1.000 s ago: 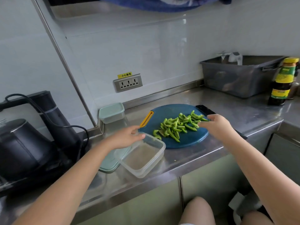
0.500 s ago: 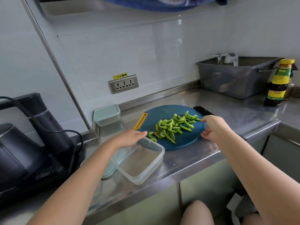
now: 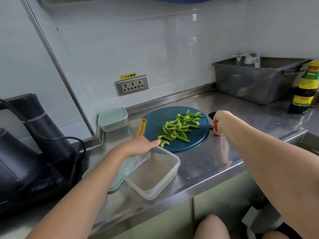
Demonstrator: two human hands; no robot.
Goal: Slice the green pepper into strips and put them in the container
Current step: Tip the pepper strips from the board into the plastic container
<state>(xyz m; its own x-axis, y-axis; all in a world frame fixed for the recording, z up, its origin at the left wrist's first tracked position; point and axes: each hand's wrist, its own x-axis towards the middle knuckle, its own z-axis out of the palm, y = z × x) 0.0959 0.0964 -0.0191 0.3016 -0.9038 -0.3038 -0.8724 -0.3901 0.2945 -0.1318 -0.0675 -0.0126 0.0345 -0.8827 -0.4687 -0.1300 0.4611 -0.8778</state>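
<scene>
Only one text can be read. A yellow sticker sits on the wall beyond the left grip and a little to its left, directly above the grey socket panel. It carries a small warning triangle at its left end, followed by the black characters 小心触电.

A dark bottle stands on the table far to the right of the right grip and beyond it. Its yellow and green labels bear print too small to make out. The dark appliance left of the left grip has pale marks on its front, which are illegible.
</scene>
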